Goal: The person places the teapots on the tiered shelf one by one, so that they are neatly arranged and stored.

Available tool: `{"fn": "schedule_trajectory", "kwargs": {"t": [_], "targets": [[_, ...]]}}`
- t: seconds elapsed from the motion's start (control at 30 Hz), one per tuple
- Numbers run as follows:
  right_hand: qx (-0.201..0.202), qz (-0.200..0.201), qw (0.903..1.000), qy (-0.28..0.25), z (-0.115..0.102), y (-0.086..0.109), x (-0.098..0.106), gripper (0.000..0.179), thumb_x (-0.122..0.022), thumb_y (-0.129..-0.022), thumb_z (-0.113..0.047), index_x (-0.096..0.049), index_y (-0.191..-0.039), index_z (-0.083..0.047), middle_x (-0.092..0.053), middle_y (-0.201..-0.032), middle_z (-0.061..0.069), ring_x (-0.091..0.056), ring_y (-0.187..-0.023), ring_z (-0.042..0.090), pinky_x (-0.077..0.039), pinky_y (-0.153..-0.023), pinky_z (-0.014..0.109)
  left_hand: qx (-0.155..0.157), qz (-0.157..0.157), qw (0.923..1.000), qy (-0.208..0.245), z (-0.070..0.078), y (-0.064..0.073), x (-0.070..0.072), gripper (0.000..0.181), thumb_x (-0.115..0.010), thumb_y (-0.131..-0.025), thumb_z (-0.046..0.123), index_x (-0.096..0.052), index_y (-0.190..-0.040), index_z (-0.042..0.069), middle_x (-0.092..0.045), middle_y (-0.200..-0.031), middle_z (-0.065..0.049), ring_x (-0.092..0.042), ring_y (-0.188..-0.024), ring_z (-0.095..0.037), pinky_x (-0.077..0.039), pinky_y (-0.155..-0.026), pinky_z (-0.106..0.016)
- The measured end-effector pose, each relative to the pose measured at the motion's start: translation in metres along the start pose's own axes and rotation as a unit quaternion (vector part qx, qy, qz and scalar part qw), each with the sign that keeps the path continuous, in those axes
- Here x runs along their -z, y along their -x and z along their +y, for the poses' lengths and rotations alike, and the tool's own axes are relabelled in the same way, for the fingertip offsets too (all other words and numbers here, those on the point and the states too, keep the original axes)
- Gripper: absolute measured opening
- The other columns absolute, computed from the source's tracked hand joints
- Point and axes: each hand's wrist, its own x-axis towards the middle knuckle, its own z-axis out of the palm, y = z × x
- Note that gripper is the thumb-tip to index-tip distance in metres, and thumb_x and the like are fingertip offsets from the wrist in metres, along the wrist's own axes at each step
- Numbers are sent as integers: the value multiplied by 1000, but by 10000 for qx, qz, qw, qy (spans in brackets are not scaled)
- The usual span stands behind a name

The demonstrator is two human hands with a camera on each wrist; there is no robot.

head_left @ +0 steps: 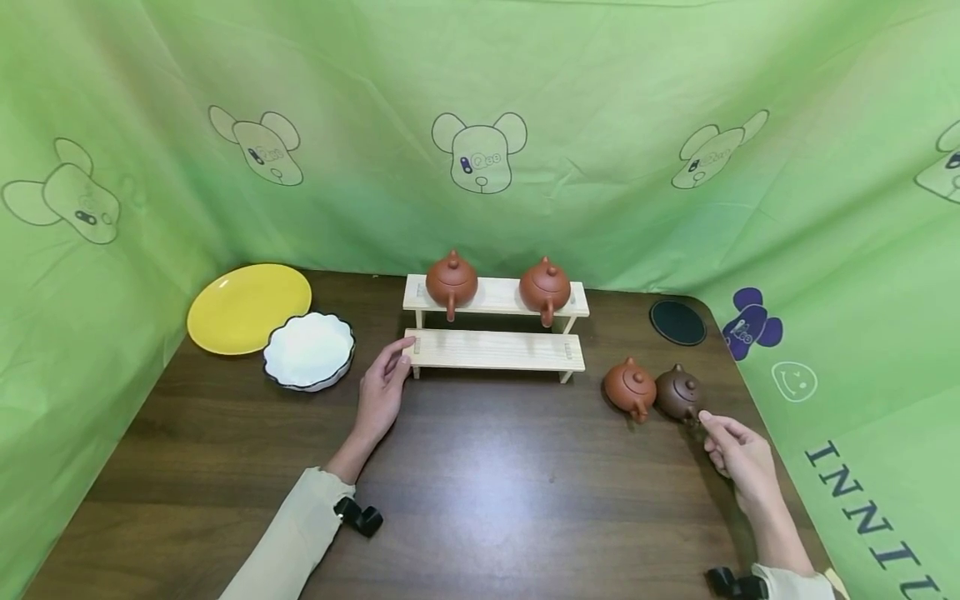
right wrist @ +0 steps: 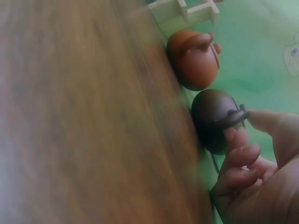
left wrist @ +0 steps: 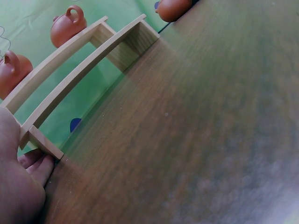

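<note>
Green cloth (head_left: 360, 150) backing dark wooden table (head_left: 465, 467) | head, right: right hand (head_left: 742, 467) pinching round dark-brown clay teapot (head_left: 677, 393) | left wrist, lower left: left hand (left wrist: 18, 179) touching pale wooden stand (left wrist: 84, 70), grip unclear | right wrist, centre-right: fingers clamping handle (right wrist: 233, 117); apparently grasping, any lifting needing a steady pinch

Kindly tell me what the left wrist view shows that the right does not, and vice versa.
Only the left wrist view shows the left hand, at the wooden rack, and, recognisably, two teapots on its upper shelf; the right wrist view has just an unclear reddish sliver there. Only the right wrist view shows the dark brown teapot and the right hand pinching its handle. Both share the rack, orange teapot, table and green cloth.
</note>
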Motion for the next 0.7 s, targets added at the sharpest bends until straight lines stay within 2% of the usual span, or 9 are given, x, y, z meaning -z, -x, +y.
{"fn": "schedule_trajectory", "kwargs": {"t": [0.1, 0.2, 0.3, 0.47, 0.63, 0.7], "targets": [[75, -176, 9998, 85, 2, 0, -3, 31, -69, -113, -27, -78, -84, -24, -59, -67, -12, -46, -52, -1, -33, -46, 17, -133, 66, 9999, -46, 22, 8, -1, 33, -61, -116, 30, -72, -146, 19, -68, -151, -14, -68, -136, -23, -58, -106, -29], [163, -328, 9993, 122, 4, 0, -8, 29, -67, -113, -29, -82, -89, -26, -57, -68, -12, -45, -53, -2, -29, -45, 22, -331, 75, 9994, -21, 29, 11, -1, 35, -61, -117, 28, -71, -146, 12, -67, -151, -21, -68, -135, -28, -59, -105, -33], [268, -483, 9984, 104, 4, 0, -12, 27, -66, -114, -31, -86, -96, -28, -56, -68, -12, -43, -54, -1, -21, -47, 32, -275, 79, 9996, 6, 20, 7, -1, 34, -62, -116, 30, -73, -146, 18, -68, -151, -15, -69, -134, -22, -59, -104, -28], [345, -701, 9969, -127, 5, 1, -15, 32, -61, -117, -30, -87, -98, -27, -55, -68, -12, -39, -51, -1, -12, -53, 43, -156, -7, 9999, 35, 2, 0, 1, 33, -63, -115, 33, -73, -146, 24, -68, -153, -7, -68, -135, -20, -57, -106, -26], [301, -951, 9943, -371, 6, 0, -14, 39, -56, -119, -31, -88, -97, -27, -53, -67, -13, -27, -51, 4, -5, -55, 44, -40, -24, 10000, 10, 2, 0, 0, 32, -63, -115, 34, -72, -146, 27, -68, -154, -4, -67, -137, -23, -57, -106, -27], [281, -1046, 9930, -471, 6, -1, -13, 40, -55, -119, -29, -88, -97, -26, -52, -68, -13, -21, -52, 8, -2, -56, 44, -88, -13, 10000, 13, 6, 2, 0, 33, -62, -116, 33, -72, -146, 24, -67, -154, -9, -67, -137, -25, -58, -106, -28]]}}
